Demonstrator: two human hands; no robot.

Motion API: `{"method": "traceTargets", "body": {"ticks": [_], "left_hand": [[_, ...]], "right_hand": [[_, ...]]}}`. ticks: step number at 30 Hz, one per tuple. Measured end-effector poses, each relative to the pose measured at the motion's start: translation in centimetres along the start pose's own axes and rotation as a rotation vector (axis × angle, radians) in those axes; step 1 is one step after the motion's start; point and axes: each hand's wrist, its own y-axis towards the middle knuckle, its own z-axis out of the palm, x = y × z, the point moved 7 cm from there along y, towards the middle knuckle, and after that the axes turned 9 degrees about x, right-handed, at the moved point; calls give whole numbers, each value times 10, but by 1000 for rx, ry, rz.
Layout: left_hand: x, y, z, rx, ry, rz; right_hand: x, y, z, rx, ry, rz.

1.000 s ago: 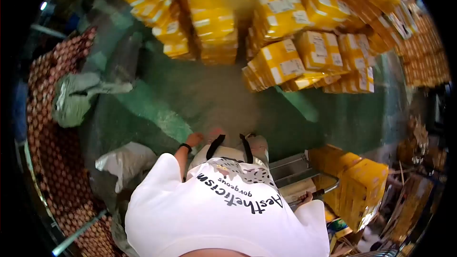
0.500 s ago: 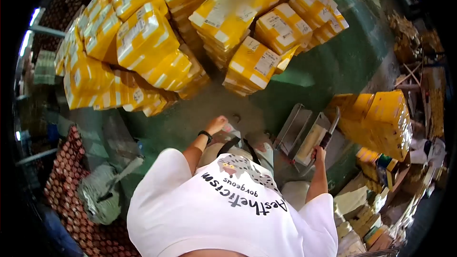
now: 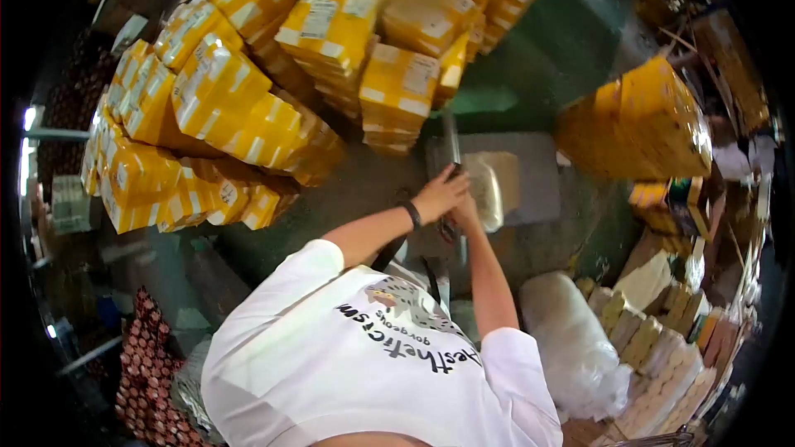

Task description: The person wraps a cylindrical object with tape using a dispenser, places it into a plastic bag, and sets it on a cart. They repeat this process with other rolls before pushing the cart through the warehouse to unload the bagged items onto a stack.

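Compared with half a second ago, the slim metal handle (image 3: 450, 136) of the grey flat cart (image 3: 538, 186) has swung from the person's right to the front, and the left hand (image 3: 443, 196) has come over from beside the legs to meet it. The handle's long axis runs away from the body, its visible far end pointing towards the yellow-taped boxes (image 3: 402, 83).

The left forearm, with a black wristband (image 3: 411, 214), slants forward and inward; its hand lies palm down, fingers bent and slightly parted over the black grip (image 3: 455, 170). Whether they close beneath it cannot be told. The right forearm reaches forward, angled inward, and the right hand (image 3: 466, 210) lies close against the left beside the handle; its fingers are mostly hidden, so its closure is unclear.

Farther out, the cart bears a pale and brown item (image 3: 503, 180), too blurred to identify. The handle's lower part is partly covered by the hands.
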Motion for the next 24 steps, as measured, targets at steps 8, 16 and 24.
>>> {"method": "traceTargets", "body": {"ticks": [8, 16, 24], "left_hand": [[-24, -46, 45, 337, -92, 60], [-82, -71, 60, 181, -279, 75], [-36, -75, 53, 263, -148, 120]], "right_hand": [[3, -86, 47, 148, 75, 315], [-10, -144, 36, 25, -329, 305], [23, -148, 54, -194, -343, 377]]}}
